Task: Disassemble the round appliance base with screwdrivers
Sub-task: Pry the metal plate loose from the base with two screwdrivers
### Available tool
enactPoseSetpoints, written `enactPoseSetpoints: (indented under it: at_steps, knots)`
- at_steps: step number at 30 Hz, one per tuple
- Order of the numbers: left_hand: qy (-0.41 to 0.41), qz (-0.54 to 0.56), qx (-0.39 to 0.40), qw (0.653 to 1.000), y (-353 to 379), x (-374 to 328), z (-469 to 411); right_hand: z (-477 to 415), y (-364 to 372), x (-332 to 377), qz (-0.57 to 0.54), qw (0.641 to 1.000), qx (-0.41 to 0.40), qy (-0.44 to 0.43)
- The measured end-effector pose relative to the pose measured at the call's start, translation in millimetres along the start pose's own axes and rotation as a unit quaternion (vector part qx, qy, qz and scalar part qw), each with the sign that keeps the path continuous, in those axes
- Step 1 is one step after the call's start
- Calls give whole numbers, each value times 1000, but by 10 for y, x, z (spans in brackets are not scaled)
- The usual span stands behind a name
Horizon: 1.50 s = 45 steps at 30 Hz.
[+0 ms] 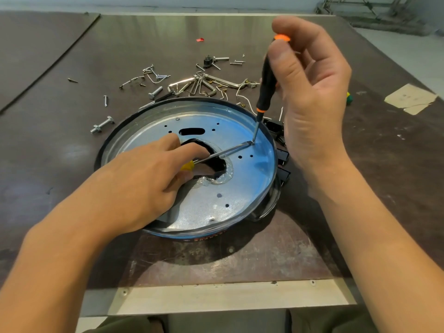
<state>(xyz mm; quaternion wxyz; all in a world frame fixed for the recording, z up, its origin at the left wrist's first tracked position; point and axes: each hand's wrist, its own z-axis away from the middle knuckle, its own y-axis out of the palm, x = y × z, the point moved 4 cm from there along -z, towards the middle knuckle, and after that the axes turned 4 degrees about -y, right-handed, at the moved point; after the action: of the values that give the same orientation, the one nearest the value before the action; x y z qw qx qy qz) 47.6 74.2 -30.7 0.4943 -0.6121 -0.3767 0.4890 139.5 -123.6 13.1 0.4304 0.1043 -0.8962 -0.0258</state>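
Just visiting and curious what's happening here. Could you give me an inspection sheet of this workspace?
Surface: scuffed dark worktable, metal strip along near edge.
Job's things: round appliance base lies flat; orange-black screwdriver stands steeply, tip near the base's right rim; yellow-handled screwdriver lies low, blade meeting that spot.
Clutter: bolts and metal clips beyond the base; red scrap; taped paper at right.
Hands: left hand grips the yellow-handled screwdriver; right hand pinches the orange-black screwdriver's top.
Cables: thin white wires behind the base.
Surroundings: pale floor, metal frame far back.

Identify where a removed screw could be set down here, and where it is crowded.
Free: tabletop left of the bolt and round base; the strip between base and near edge. Crowded: loose hardware behind the base.
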Motion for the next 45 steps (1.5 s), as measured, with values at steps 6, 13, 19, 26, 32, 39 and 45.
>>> enactPoseSetpoints:
  at_steps: [6, 13, 19, 26, 32, 39, 45]
  knots:
    - [1, 2, 5, 1000, -2, -8, -2, 11, -16, -30, 5, 1000, 10, -7]
    - [0, 4, 6, 1000, -1, -11, 0, -1, 11, -3, 45, 999, 11, -20]
    - [-1, 1, 6, 1000, 1, -4, 0, 22, 11, -29, -11, 1000, 13, 0]
    - [0, 2, 6, 1000, -4, -13, -2, 3, 11, 0, 32, 999, 19, -19]
    - [-8, 0, 6, 1000, -8, -16, 0, 20, 23, -18, -45, 999, 24, 16]
    - [-7, 6, 13, 1000, -8, -18, 0, 15, 37, 49, 60, 998, 19, -28]
    - [-7, 3, 10, 1000, -3, -13, -2, 23, 27, 10, 40, 999, 22, -29]
